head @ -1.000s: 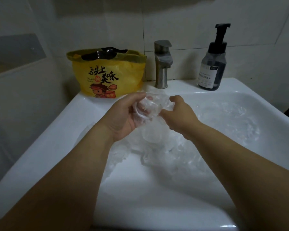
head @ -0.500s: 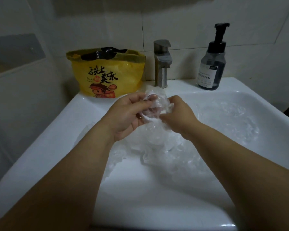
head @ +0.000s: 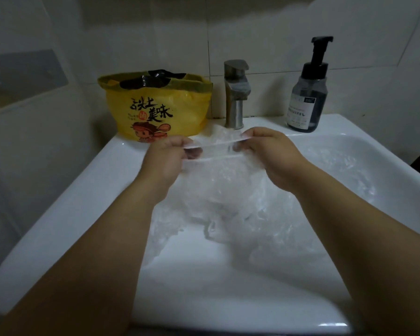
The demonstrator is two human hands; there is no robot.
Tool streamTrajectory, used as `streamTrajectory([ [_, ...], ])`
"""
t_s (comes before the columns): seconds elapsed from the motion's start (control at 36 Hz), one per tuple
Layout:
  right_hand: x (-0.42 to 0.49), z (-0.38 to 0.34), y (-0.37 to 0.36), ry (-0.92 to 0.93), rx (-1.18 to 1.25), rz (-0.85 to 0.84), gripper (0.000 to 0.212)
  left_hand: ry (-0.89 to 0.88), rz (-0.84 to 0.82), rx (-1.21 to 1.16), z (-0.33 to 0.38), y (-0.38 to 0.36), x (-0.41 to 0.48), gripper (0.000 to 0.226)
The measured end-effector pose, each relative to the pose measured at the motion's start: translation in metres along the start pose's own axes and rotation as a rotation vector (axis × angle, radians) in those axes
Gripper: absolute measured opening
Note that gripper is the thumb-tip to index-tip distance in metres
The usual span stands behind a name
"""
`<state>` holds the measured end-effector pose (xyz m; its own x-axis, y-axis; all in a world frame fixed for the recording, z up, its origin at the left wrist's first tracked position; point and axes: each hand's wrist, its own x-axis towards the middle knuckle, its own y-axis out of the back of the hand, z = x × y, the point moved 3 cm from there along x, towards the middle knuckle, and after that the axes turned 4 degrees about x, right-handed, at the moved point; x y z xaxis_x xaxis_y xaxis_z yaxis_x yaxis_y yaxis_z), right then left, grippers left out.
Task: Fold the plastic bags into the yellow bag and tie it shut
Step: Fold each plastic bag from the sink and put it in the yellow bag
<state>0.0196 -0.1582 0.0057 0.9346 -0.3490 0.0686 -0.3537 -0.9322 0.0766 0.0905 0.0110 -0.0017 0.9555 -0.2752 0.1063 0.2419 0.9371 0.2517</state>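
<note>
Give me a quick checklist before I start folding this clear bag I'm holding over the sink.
1. Grip: left hand and right hand each pinch the top edge of the clear bag. Ok.
2. Top edge stretched straight between the hands. Ok.
3. Rest of it flat: it hangs crumpled into the sink. Not ok.
4. Yellow bag upright, mouth open, on the back rim. Ok.
5. Room inside it: a black bag shows at the mouth. Cannot tell.
6. Faucet off: no stream shows. Ok.
</note>
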Motion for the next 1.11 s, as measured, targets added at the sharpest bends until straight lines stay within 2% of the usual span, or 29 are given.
streamTrajectory([
  [0.06,-0.003,0.002,-0.001,-0.093,0.14,-0.019,0.02,0.017,-0.112,-0.064,0.001,-0.005,-0.004,0.033],
  [0.11,-0.006,0.004,-0.002,-0.159,0.205,-0.014,0.02,0.029,-0.127,-0.165,0.002,-0.003,-0.005,0.035],
  [0.19,-0.006,0.002,0.002,-0.201,0.267,0.076,0.018,0.053,-0.234,-0.381,0.005,0.003,-0.006,0.016],
  [0.25,-0.006,0.0,0.006,-0.206,0.324,0.075,0.019,0.092,-0.338,-0.49,0.005,0.007,-0.006,0.027],
  [0.33,-0.007,0.0,0.006,-0.236,0.338,-0.143,0.041,0.131,-0.361,-0.437,-0.002,0.01,-0.001,0.04],
  [0.39,-0.012,-0.002,0.003,-0.25,0.324,-0.309,0.056,0.133,-0.292,-0.348,-0.006,0.01,0.003,0.029],
  [0.44,-0.014,-0.002,-0.001,-0.241,0.279,-0.373,0.054,0.138,-0.223,-0.305,-0.012,0.01,0.008,0.027],
  [0.53,-0.011,0.006,-0.003,-0.201,0.051,-0.264,0.012,0.142,-0.158,-0.29,-0.016,0.011,0.013,0.033],
  [0.61,-0.006,0.011,-0.001,-0.191,0.015,-0.056,0.001,0.158,-0.146,-0.353,-0.017,0.014,0.016,0.036],
  [0.69,-0.001,0.01,0.003,-0.184,0.209,0.018,0.022,0.16,-0.15,-0.44,-0.016,0.014,0.016,0.03],
  [0.75,0.0,0.008,0.004,-0.194,0.394,0.015,0.022,0.142,-0.142,-0.462,-0.014,0.013,0.016,0.022],
  [0.83,-0.005,0.0,0.006,-0.175,0.662,0.042,0.012,0.162,-0.127,-0.419,-0.013,0.015,0.015,0.014],
  [0.92,-0.005,-0.004,0.012,-0.132,0.889,0.119,0.018,0.17,-0.164,-0.457,-0.007,0.013,0.009,0.017],
  [0.97,-0.004,-0.004,0.015,-0.129,0.919,0.155,0.025,0.158,-0.143,-0.43,-0.008,0.012,0.008,0.023],
  [1.03,-0.004,-0.002,0.013,-0.181,0.845,0.11,0.027,0.177,-0.066,-0.261,-0.015,0.013,0.01,0.009],
  [1.11,0.0,0.003,0.012,-0.255,0.746,0.084,0.02,0.178,0.026,-0.06,-0.022,0.016,0.016,0.006],
])
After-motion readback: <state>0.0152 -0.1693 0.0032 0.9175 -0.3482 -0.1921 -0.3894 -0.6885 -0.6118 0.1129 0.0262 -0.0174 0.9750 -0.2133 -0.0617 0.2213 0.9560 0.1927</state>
